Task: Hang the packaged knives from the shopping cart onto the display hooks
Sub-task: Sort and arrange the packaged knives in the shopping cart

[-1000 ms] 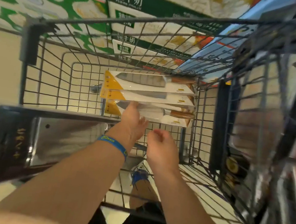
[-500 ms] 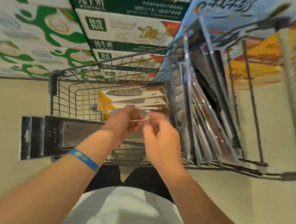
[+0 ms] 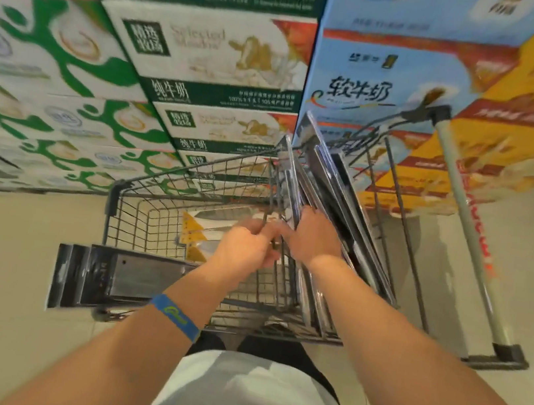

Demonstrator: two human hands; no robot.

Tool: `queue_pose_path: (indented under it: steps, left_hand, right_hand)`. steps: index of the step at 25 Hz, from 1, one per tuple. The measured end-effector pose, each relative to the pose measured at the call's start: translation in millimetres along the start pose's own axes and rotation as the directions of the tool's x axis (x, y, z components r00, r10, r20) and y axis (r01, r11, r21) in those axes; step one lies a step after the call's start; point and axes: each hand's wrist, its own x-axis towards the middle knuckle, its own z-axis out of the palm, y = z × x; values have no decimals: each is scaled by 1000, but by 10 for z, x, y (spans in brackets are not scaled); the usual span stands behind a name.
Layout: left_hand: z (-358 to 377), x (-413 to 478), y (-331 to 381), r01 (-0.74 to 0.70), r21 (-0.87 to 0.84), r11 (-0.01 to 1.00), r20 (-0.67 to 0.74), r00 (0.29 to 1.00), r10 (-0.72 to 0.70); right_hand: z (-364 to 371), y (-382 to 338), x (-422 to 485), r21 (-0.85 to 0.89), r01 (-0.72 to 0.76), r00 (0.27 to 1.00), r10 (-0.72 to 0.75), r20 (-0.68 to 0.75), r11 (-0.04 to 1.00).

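Note:
Several yellow-and-white packaged knives (image 3: 194, 233) lie stacked in the wire shopping cart (image 3: 152, 220). My left hand (image 3: 246, 251), with a blue wristband, is above the cart's right side, its fingers curled round a thin packaged knife that is mostly hidden by the hand. My right hand (image 3: 317, 241) meets it from the right and rests against the hanging dark packages (image 3: 326, 190) on the display rack. Its fingertips are hidden among those packages. The hooks themselves are not visible.
The wire display rack (image 3: 397, 201) stands right of the cart, with a pale upright post (image 3: 465, 211) on a dark foot. Stacked milk cartons (image 3: 211, 55) wall the far side. The cart's handle bar (image 3: 129, 279) is near me, over a beige floor.
My hands lifted a packaged knife out of the cart and moved right, up to the hanging packages. The camera rose and pulled back from the cart.

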Motion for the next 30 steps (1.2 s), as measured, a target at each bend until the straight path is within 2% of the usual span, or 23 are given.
queue_pose_path:
  steps: [2,4,6,13,18,20,23,24,25,27,28,30]
  left_hand:
    - [46,7,24,-13,39,999,-14,1000,14]
    - [53,18,41,-12,44,999,-22,1000,13]
    - [32,48,45,-25,98,995,-17,999,27]
    - [22,95,73,-42,213,976,-24,999,48]
    - [40,118,99,-38,218,975,-21,999,44]
    - [43,113,118,-14,204,979,-11,1000,16]
    - [47,151,160,7,189,982,10,1000,-9]
    - [49,164,171,21,178,984,9,1000,-23]
    - [45,164,189,39,170,985,13,999,-41]
    - [34,162,202,57,163,985,40,997,-64]
    - [22,176,210,36,180,983,62,997,-48]
    - [18,170,226,9,209,978,111,993,-33]
  right_hand:
    - [-7,-41,150,75,-16,1000,15,12,997]
    - [-37,-64,252,156,-36,995,21,97,987]
    - [-34,-77,329,198,-42,992,18,123,979]
    - [-27,-85,229,128,3,995,10,-102,992]
    - [-187,-100,79,124,24,974,5,-225,992]
    - [-239,-128,11,70,29,971,-12,-238,997]
    - [-297,-129,-85,-7,77,980,-77,-182,997]
    - [-330,-107,-86,-41,108,968,-115,-223,993]
    - [-381,-71,-42,-73,129,933,-146,-329,989]
    - [-503,65,104,-43,95,844,-104,-527,995]
    - [-580,156,194,40,58,860,-29,-509,998]
    - [-679,326,344,242,-65,950,135,-283,968]
